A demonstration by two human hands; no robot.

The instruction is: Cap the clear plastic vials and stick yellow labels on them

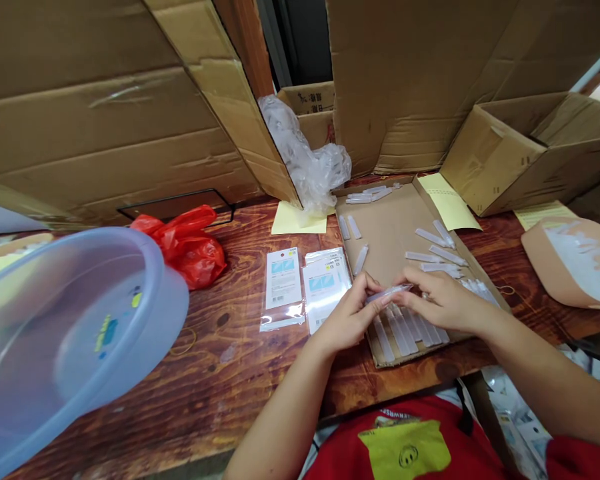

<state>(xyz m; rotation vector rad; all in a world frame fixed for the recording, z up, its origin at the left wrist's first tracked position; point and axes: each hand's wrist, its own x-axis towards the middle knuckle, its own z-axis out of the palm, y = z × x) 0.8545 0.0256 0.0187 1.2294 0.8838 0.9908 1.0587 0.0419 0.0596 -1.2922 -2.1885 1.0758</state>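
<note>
My left hand [357, 308] and my right hand [437, 298] meet over the near half of a shallow cardboard tray [380, 233]. Between them they pinch a slim translucent plastic tube [391, 292], lying nearly level, one end at each hand. Beneath my hands, several similar tubes [403, 331] lie side by side at the tray's near edge. More loose tubes [437, 257] are scattered along its right side and far end. Left of the tray, close to my left hand, lie printed cards in clear sleeves [325, 287] and another sleeved card [283, 283].
A large blue plastic basin [175, 300] stands at the left, with a red plastic bag [187, 243] behind it. Cardboard walls [105, 100] and a crumpled clear bag [315, 167] rise at the back. At the right are an open box [500, 160] and a container of white pieces [545, 267].
</note>
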